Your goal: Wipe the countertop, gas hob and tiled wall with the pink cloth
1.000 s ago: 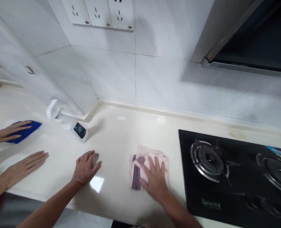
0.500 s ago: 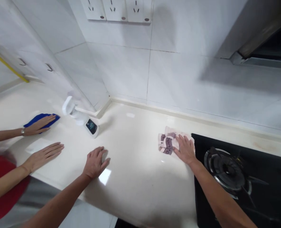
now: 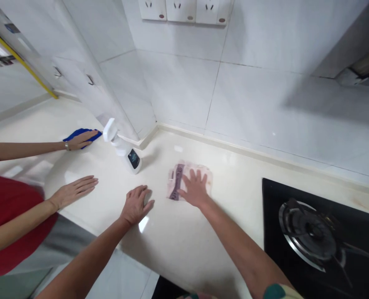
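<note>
My right hand (image 3: 194,189) lies flat with spread fingers on a pink and purple cloth (image 3: 178,181), pressing it onto the cream countertop (image 3: 178,236). My left hand (image 3: 136,204) rests palm down on the counter just left of the cloth, fingers apart, holding nothing. A white spray bottle (image 3: 124,147) lies on its side behind my left hand, near the wall corner.
Another person in a red top stands at the left: one hand (image 3: 81,139) presses a blue cloth (image 3: 75,133), the other hand (image 3: 74,191) lies flat on the counter. A black gas hob (image 3: 321,236) fills the right. Wall sockets (image 3: 186,9) sit above.
My right hand slid the cloth from beside the hob leftwards to the middle of the counter. The other person's hand with the blue cloth moved further back. The view turned left.
</note>
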{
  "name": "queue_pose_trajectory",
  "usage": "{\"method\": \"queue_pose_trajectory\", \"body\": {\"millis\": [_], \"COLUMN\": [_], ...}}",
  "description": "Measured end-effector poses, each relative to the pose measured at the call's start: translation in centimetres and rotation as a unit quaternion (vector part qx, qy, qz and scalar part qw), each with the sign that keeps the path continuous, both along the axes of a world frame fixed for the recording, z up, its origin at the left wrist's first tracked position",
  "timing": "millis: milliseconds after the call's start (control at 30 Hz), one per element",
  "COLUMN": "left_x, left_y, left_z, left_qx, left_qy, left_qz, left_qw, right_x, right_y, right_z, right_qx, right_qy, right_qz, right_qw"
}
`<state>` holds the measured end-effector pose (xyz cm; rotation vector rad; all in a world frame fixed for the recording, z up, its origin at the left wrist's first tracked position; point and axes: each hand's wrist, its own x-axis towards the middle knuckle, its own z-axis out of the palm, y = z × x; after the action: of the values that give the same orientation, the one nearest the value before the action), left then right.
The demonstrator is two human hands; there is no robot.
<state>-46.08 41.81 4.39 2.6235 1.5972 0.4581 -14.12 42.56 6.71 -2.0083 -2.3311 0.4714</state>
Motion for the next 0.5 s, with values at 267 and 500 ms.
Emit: {"method": "queue_pose_trajectory", "body": {"millis": [267,500], "left_x": [-0.2,-0.2], "left_y": [0.5,0.9], "left_z": [-0.1,0.0], "left_qx": [-0.002,-0.013], "left_qy": [0.007,0.001], "left_qz": [0.005,0.005], "left_qw": [1.000,1.000], "right_x": [-1.8,8.2], "right_y": [-13.1,-21.5], "right_z": [-1.0,-3.6], "right_qx": [0.138,0.195], "right_qy": [0.101,0.087], "right_qz": [0.151,-0.010], "right_qw": [0.974,0.977]}}
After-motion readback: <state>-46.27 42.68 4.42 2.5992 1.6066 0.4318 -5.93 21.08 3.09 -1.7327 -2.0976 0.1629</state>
